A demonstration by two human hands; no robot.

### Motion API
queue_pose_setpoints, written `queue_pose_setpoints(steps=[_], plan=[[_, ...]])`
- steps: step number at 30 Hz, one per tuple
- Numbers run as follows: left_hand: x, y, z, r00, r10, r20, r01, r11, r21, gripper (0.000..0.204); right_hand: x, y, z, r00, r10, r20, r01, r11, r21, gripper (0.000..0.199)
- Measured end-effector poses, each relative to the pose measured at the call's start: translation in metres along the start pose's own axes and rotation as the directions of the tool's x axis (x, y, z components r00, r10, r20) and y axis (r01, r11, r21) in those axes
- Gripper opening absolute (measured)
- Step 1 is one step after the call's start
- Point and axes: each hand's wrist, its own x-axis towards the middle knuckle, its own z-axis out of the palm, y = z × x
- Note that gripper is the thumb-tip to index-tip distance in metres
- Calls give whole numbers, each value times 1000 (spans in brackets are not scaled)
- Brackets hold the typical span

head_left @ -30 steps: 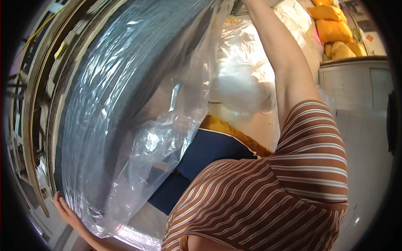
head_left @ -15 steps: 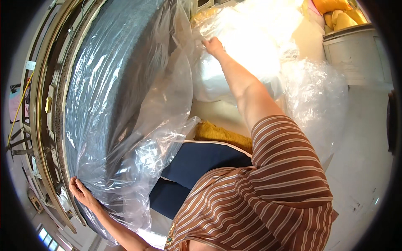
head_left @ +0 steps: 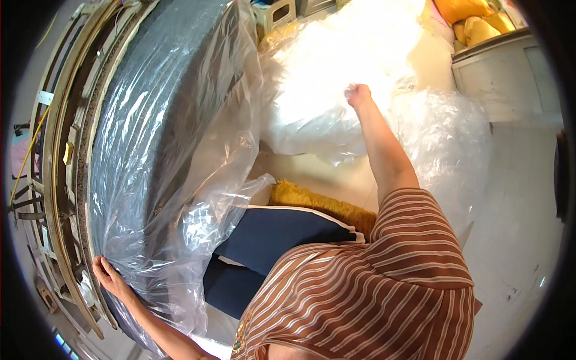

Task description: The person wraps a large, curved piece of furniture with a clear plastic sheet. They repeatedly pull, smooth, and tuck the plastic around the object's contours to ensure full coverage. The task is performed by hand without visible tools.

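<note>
A clear plastic sheet (head_left: 135, 114) drapes in wrinkles over a large dark grey-blue curved surface on my left. My left hand (head_left: 111, 278) rests at that surface's left edge, its fingers stretched out over the plastic. Creases in the sheet run toward the fingertips. Up and to the right, my right hand (head_left: 359, 96) is closed over a bright, crumpled plastic heap (head_left: 324, 114). A bit of plastic seems to be in its fingers, though glare washes out the detail. The sheet's loose edge hangs near my dark trousers (head_left: 282, 237).
A mustard-yellow furry piece (head_left: 324, 203) lies just beyond my knees. Long curved rails (head_left: 57, 198) run along the far left. A pale stool (head_left: 277, 13) stands at the top. Yellow cushions (head_left: 480, 27) lie above a grey cabinet (head_left: 510, 78) on the right.
My right hand has moved right and slightly toward me, away from the hanging sheet's edge. My left hand stays at the edge; the view has shifted a little.
</note>
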Motion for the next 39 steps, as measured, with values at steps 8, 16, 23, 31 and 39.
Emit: queue_pose_setpoints(steps=[8, 16, 23, 31, 39], plan=[[15, -56, -25, 989, -71, 132, 68, 997, 27, 29, -224, -63, 91, 850, -113, 514, 358, 840, -407, 16], [-38, 294, 59, 748, 365, 554, 166, 705, -689, 56, -372, 13, 86, 521, 185, 833, 295, 877, -379, 5], [-88, 361, 174, 129, 610, 782, 583, 591, -557, 27, -437, 53, 79, 111, 632, 767, 750, 454, -482, 18], [-51, 355, 58, 652, 648, 394, 100, 442, -891, 22, -254, -43, 132, 51, 233, 971, 803, -588, 99, 54], [40, 254, -48, 869, 402, -289, -493, 657, -570, 11, -446, -42, 193, -163, -156, 974, 909, 361, 210, 27]])
